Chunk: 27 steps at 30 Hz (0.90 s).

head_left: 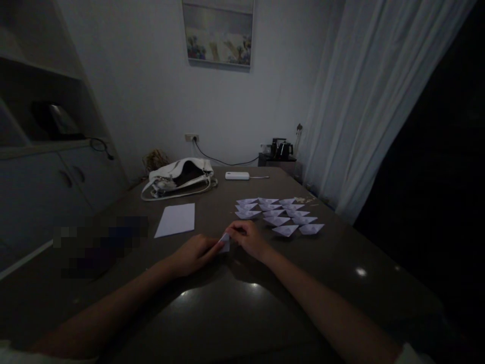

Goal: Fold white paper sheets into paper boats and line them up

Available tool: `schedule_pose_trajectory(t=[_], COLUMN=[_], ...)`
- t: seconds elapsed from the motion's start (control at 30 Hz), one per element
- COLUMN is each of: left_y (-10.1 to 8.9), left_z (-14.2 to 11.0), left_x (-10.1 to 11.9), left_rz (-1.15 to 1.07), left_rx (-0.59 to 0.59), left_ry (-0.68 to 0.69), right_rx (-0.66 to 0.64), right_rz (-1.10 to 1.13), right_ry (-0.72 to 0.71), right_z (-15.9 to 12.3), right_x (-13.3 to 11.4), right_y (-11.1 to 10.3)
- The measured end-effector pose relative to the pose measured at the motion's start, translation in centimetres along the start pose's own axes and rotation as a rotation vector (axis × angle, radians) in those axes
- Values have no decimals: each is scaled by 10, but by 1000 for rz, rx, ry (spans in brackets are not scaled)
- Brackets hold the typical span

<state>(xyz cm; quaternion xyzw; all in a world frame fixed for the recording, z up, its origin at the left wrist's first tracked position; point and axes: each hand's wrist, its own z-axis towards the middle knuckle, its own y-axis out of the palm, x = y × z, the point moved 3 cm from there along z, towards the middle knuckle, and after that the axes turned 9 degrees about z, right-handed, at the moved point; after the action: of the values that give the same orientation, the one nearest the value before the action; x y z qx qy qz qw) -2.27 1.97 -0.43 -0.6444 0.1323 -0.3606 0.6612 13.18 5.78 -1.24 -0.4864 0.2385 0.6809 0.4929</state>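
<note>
A small folded piece of white paper (225,246) is held between my two hands, just above the dark table (212,313). My left hand (197,253) pinches its left side between thumb and fingers. The fingertips of my right hand (248,236) close on its upper edge. Part of the paper is hidden by my fingers, so its exact fold cannot be made out. Beyond my right hand stand several white folded paper boats (286,230) in rows. To the left, past my left hand, lies a stack or sheet of white paper (176,220).
A white handbag (180,174) sits at the table's far left, and a white power bank (237,176) with a short cable lies at the far middle. Small scraps (303,200) are near the right edge. A blurred patch (109,247) covers something at left. A curtain (341,101) hangs right.
</note>
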Motion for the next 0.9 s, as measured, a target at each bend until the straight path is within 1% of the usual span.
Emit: schedule_pose_trajectory(t=[0.13,0.23,0.3,0.47,0.53,0.7,0.77,0.9], left_y=[-1,-2,-2,-4,-4,-4,-5,-7], left_z=[-1,-1,0,0,0,-1,-1,0], left_x=[2,2,1,-1,-2,0,-1,-4], left_rz=[-21,-21,2,91,107,58,35,22], left_rx=[-8,-11,-2,20,21,-9,3,42], left_ry=[16,1,-4,-2,6,2,-11,-69], right_rx=[84,109,81,-103,-117,-76,-63,12], right_rz=[14,35,58,110,102,49,44,26], right_ry=[6,4,7,70,78,65,48,12], right_z=[0,1,1,-1,-2,-1,0,1], right_x=[-5,-7,-7,-3,-3,-6,-6,-4], right_y=[-5,-7,-6,2,3,2,0,-5])
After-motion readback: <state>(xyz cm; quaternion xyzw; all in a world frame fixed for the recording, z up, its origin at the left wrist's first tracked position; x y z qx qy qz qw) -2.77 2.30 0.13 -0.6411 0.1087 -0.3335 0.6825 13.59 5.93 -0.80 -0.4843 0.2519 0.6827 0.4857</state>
